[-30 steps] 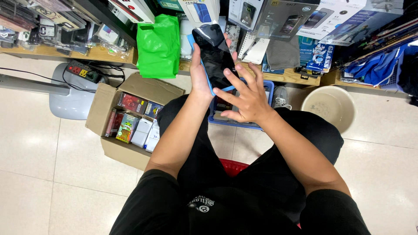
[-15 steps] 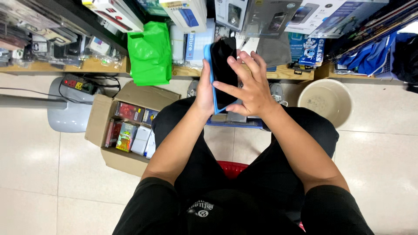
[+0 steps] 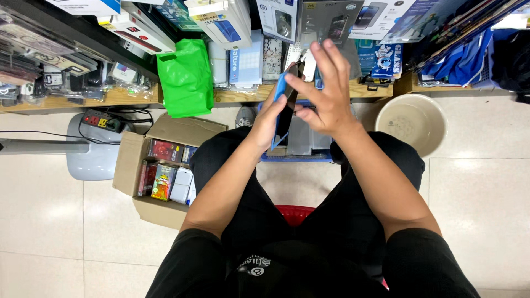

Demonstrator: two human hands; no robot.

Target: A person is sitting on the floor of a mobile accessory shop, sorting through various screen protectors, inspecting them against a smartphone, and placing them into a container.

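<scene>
The left hand gripped a black phone in a blue case edge-on, fingers closed around it; the right hand lay against its far side, fingers spread and partly open. Left of the grip sat a green bag and an open cardboard box, right a beige basin. The phone's screen was hidden.

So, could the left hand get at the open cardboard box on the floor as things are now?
Probably not right away: the left hand is gripping the blue-cased phone, raised ahead of the knees. The cardboard box sits open beside the left leg with nothing over it, so once freed the path looks open.
</scene>
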